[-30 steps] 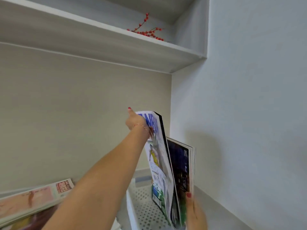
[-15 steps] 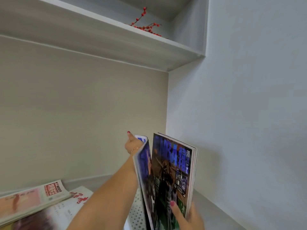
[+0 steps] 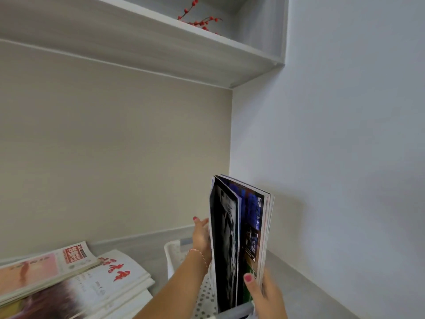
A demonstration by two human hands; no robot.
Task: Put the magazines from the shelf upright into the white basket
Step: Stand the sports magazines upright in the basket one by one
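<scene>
Left hand (image 3: 202, 236) now lower, flat against black magazine (image 3: 224, 249), pressed upright beside blue magazine (image 3: 251, 229) in white basket (image 3: 171, 252).

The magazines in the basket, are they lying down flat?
No, the magazines stand upright in the white basket, with the left hand and right hand on them.

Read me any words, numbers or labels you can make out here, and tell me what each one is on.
"20": white digits, top right of the blue magazine cover; the characters beneath are too small to read.
Black magazine cover: pale title, blurred, unreadable.
White magazine on the flat pile: large red brush characters, not legible to me.
Top magazine of that pile: red box with white characters, too blurred to read.
</scene>
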